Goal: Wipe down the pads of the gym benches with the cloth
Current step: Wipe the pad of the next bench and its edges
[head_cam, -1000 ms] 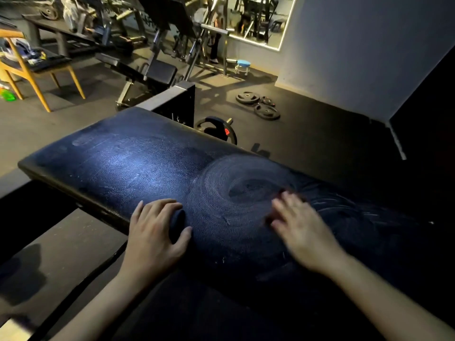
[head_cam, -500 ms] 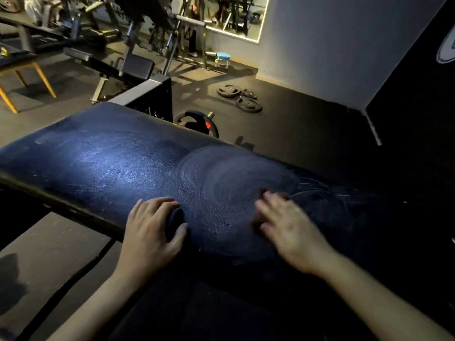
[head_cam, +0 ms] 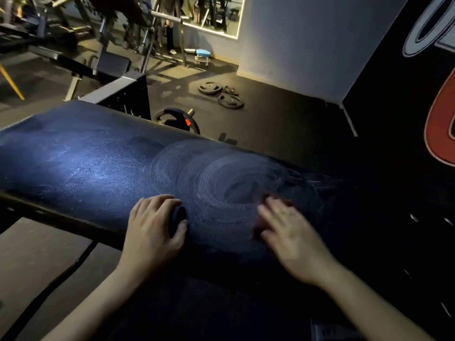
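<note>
The left stretch of the worktop (head_cam: pixel 86 163) lies open edge to edge. The left hand (head_cam: pixel 152 230), curled round a dark round object (head_cam: pixel 178 221), and the flat right hand (head_cam: pixel 288 232) occupy the near middle, with open surface between them. A metal frame (head_cam: pixel 123 94) and a weight plate (head_cam: pixel 177 119) stand just behind the far edge.

You see a bench pad (head_cam: pixel 98 168) of dark grainy leather, a bit shiny, with dull smeary swirls (head_cam: pixel 221 183). The floor (head_cam: pixel 270 124) looks matt, like rubber.
</note>
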Available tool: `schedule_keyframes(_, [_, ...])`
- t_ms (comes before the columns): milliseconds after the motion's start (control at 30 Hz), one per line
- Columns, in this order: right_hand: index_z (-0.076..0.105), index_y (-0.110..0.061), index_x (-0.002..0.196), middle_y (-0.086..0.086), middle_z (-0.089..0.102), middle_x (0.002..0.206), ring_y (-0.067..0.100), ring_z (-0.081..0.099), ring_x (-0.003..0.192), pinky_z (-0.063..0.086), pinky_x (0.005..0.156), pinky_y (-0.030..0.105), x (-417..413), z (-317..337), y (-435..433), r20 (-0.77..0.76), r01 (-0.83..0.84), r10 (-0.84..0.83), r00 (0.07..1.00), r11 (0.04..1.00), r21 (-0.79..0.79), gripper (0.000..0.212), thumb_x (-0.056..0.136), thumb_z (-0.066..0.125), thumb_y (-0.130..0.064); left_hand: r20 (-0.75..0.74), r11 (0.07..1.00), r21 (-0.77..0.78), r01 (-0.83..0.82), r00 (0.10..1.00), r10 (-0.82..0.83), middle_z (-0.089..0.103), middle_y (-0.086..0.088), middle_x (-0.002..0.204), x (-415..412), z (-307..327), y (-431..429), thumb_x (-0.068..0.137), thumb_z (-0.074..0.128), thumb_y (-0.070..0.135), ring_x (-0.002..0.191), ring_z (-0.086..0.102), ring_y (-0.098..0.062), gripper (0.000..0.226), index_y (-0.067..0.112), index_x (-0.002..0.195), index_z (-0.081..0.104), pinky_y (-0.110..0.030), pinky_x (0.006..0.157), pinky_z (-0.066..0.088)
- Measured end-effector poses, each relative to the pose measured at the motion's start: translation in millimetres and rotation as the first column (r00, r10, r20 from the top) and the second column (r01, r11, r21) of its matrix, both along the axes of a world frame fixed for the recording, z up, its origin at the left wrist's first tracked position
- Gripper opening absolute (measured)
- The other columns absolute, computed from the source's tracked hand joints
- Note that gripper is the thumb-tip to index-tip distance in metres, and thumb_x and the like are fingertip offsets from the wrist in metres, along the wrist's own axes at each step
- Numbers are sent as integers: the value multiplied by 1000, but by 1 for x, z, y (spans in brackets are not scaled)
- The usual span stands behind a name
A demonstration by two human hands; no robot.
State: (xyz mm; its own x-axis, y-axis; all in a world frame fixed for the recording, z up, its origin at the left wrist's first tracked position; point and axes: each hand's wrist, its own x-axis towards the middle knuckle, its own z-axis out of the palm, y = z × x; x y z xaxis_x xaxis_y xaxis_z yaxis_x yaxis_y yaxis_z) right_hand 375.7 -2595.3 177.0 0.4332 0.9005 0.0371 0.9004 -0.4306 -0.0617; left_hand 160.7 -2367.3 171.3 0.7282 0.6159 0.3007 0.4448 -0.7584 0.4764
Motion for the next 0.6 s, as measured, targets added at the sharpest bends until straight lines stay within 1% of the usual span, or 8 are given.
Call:
schedule_keyframes(100, [10, -24, 163, 5, -2, 171, 21, -1, 158, 0, 127, 40, 82, 16, 18, -50, 390, -399, 916, 911, -134, 61, 109, 21, -49, -8, 999, 21, 39, 999, -39, 68, -7, 119, 6, 0, -14, 78, 53, 46, 107, 62, -34, 49, 13, 109, 72, -52, 100, 47])
schedule_keyframes(167, [8, -20, 164, 10, -3, 171, 24, -3, 158, 2, 127, 44, 106, 20, 71, -79, 439, -453, 888, 886, -148, 62, 109, 21, -48, 0, 1000, 17, 16, 1000, -16, 67, -9, 122, 9, -1, -23, 78, 53, 46, 108, 62, -35, 50, 12, 109, 72, -50, 99, 48])
schedule_keyframes(233, [13, -16, 163, 13, 1, 171, 27, 1, 158, 6, 127, 45, 94, 20, 124, -81, 335, -345, 935, 935, -115, 61, 110, 24, -45, 12, 999, 3, -45, 999, 45, 66, -11, 124, 11, -2, -31, 77, 51, 46, 110, 62, -36, 52, 11, 110, 73, -51, 100, 47])
schedule_keyframes(300, [16, -15, 162, 14, 2, 170, 28, 2, 157, 4, 127, 45, 39, 12, 142, -72, 109, -114, 991, 991, -73, 60, 109, 26, -43, 23, 993, -2, -118, 993, 118, 66, -13, 125, 10, -4, -39, 77, 49, 47, 112, 61, -37, 54, 11, 110, 73, -51, 102, 46])
schedule_keyframes(400, [20, -20, 161, 9, 8, 171, 22, 2, 158, -5, 127, 37, -41, -5, 67, -81, -289, 288, 954, 957, -1, 63, 106, 27, -49, 52, 982, 0, -190, 981, 190, 65, -14, 126, 6, -5, -54, 78, 48, 46, 112, 59, -38, 55, 9, 110, 73, -56, 103, 44])
schedule_keyframes(467, [32, -21, 157, 9, 25, 167, 22, 19, 155, 6, 126, 35, -39, -8, -4, -50, -359, 362, 931, 932, 53, 61, 102, 33, -48, 52, 979, -11, -205, 977, 205, 64, -13, 128, 5, -5, -66, 79, 48, 47, 114, 58, -37, 55, 9, 112, 73, -59, 105, 42])
schedule_keyframes(533, [44, -15, 152, 14, 36, 161, 28, 35, 149, 19, 123, 38, 14, -2, -49, 48, -215, 214, 976, 976, 19, 61, 100, 36, -45, 62, 981, -14, -192, 979, 193, 64, -11, 128, 8, -4, -80, 80, 49, 49, 116, 58, -36, 56, 10, 112, 73, -61, 107, 40])
schedule_keyframes(600, [35, -13, 157, 15, 24, 166, 30, 25, 154, 17, 126, 43, 83, 13, -59, 32, 109, -107, 994, 993, -51, 60, 105, 30, -43, 67, 987, -1, -162, 985, 161, 64, -10, 129, 12, -2, -94, 80, 50, 51, 117, 58, -34, 56, 11, 112, 73, -61, 108, 39])
